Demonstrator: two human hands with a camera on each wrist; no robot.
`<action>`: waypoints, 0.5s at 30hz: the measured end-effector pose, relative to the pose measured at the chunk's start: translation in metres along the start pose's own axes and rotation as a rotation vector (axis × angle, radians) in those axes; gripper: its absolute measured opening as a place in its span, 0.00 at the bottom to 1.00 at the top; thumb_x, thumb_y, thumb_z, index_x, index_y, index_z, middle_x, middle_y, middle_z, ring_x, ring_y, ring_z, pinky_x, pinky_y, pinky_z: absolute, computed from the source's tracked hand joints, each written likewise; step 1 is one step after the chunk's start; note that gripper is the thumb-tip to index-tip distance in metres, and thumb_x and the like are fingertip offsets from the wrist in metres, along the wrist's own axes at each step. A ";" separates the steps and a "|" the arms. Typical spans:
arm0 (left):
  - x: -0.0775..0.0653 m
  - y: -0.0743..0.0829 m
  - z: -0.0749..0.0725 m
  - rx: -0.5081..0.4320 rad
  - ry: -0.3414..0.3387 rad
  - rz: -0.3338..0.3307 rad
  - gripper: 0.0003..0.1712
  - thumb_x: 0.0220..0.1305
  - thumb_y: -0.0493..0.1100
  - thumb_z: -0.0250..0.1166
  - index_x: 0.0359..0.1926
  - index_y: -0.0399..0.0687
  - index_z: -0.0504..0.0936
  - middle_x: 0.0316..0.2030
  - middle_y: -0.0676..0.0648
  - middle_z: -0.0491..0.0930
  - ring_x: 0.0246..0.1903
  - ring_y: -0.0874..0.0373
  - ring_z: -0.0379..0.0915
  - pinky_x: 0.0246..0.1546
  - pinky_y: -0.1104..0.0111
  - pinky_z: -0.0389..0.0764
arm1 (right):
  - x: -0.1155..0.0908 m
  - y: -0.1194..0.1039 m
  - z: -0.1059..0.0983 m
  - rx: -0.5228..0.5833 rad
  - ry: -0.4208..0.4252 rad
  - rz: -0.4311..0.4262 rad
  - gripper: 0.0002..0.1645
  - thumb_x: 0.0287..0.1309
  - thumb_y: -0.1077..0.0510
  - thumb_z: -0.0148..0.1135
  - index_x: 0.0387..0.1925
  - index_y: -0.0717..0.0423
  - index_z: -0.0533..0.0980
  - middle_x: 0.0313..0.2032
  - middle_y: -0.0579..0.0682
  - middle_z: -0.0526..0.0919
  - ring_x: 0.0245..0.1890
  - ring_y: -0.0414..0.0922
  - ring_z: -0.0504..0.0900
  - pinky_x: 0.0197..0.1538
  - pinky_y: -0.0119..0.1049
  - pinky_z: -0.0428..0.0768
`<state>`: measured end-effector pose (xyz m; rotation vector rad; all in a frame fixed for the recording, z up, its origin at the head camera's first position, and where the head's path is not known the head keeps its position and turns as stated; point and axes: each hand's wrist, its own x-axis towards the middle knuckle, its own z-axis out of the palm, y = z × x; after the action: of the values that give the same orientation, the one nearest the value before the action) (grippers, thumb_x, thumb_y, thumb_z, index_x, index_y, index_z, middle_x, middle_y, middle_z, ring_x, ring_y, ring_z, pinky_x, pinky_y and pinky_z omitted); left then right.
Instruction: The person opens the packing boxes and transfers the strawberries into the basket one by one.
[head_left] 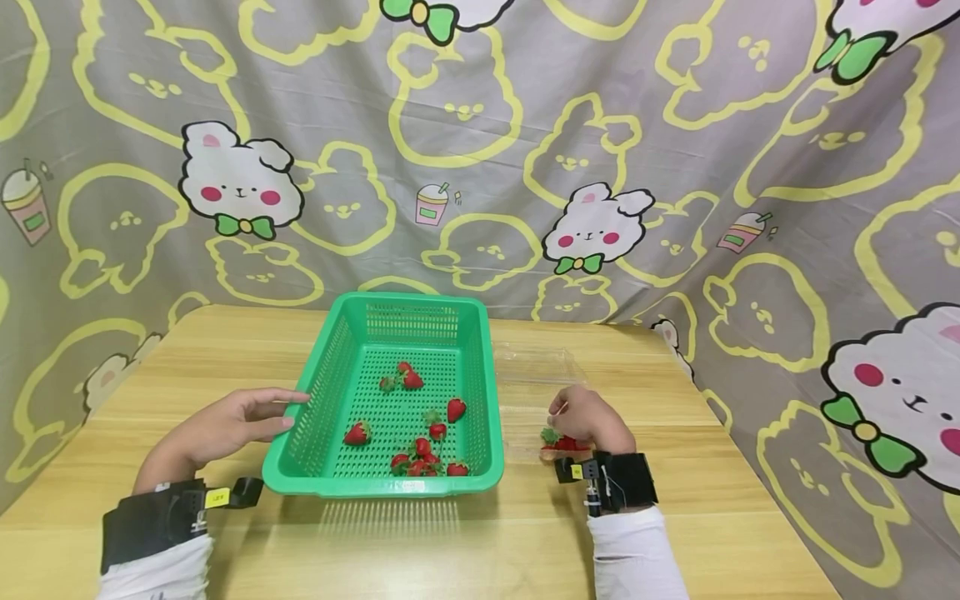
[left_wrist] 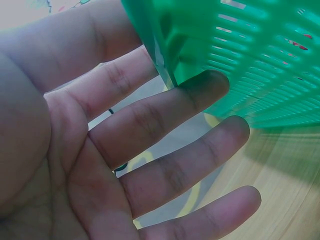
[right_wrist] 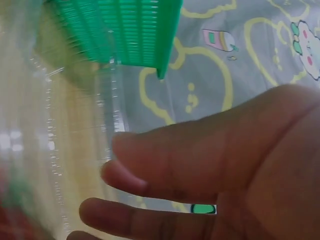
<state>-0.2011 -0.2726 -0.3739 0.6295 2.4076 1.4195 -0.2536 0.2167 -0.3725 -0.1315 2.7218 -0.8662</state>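
A green plastic basket (head_left: pixel 390 486) with slotted sides holds several strawberries (head_left: pixel 358 433), most of them gathered toward its near right corner. My left hand (head_left: pixel 232 425) is at the basket's left rim, its fingers extended and spread; in the left wrist view the fingertips (left_wrist: pixel 212 85) reach beneath the rim. Right of the basket lies a clear plastic box (head_left: pixel 521 425) with red strawberries (head_left: pixel 566 444) at its near end. Over that end hovers my right hand (head_left: pixel 588 417), thumb and forefinger close together; nothing shows between them in the right wrist view.
The box's clear lid (head_left: pixel 532 364) lies at its far side, close to the basket. Everything stands on a wooden table (head_left: pixel 405 550). A grey curtain (head_left: pixel 480 167) with cartoon rabbits hangs around the back and sides.
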 end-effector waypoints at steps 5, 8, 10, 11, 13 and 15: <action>0.000 0.001 0.000 0.000 -0.001 0.001 0.26 0.73 0.39 0.54 0.66 0.27 0.65 0.61 0.25 0.67 0.59 0.25 0.62 0.44 0.69 0.77 | 0.004 0.002 0.006 -0.037 -0.011 -0.001 0.09 0.58 0.65 0.62 0.41 0.64 0.78 0.36 0.54 0.79 0.30 0.48 0.74 0.32 0.39 0.73; 0.000 0.001 0.000 -0.002 -0.003 0.004 0.26 0.73 0.39 0.54 0.65 0.26 0.65 0.60 0.25 0.67 0.59 0.26 0.63 0.44 0.68 0.78 | 0.008 0.004 0.009 -0.064 -0.004 -0.010 0.11 0.54 0.68 0.62 0.41 0.64 0.79 0.36 0.54 0.80 0.32 0.48 0.76 0.35 0.41 0.75; 0.000 0.001 -0.001 -0.002 -0.005 0.006 0.26 0.73 0.38 0.54 0.65 0.26 0.64 0.60 0.25 0.68 0.58 0.28 0.64 0.44 0.68 0.78 | 0.010 0.006 0.011 -0.075 -0.003 -0.024 0.11 0.52 0.70 0.63 0.40 0.64 0.80 0.35 0.53 0.81 0.32 0.48 0.76 0.35 0.41 0.76; 0.001 0.001 -0.001 -0.003 -0.005 0.007 0.26 0.73 0.38 0.54 0.65 0.26 0.64 0.60 0.25 0.68 0.58 0.28 0.65 0.44 0.68 0.78 | 0.011 0.006 0.013 -0.077 -0.006 -0.028 0.11 0.51 0.71 0.63 0.39 0.63 0.80 0.34 0.53 0.81 0.32 0.48 0.76 0.35 0.41 0.76; 0.001 0.000 -0.001 -0.008 -0.007 0.006 0.26 0.73 0.38 0.54 0.65 0.26 0.64 0.59 0.25 0.68 0.58 0.28 0.65 0.44 0.68 0.78 | 0.014 0.007 0.015 -0.081 -0.011 -0.042 0.12 0.50 0.71 0.64 0.39 0.63 0.80 0.33 0.52 0.81 0.31 0.47 0.76 0.35 0.41 0.76; 0.001 -0.001 -0.001 -0.013 -0.006 0.005 0.26 0.73 0.38 0.54 0.65 0.26 0.64 0.59 0.25 0.69 0.58 0.29 0.65 0.43 0.68 0.78 | 0.015 0.008 0.017 -0.078 -0.012 -0.053 0.12 0.49 0.72 0.64 0.39 0.63 0.80 0.31 0.51 0.80 0.31 0.47 0.76 0.35 0.41 0.76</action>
<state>-0.2021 -0.2730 -0.3742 0.6363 2.3922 1.4318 -0.2633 0.2114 -0.3941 -0.2253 2.7538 -0.7706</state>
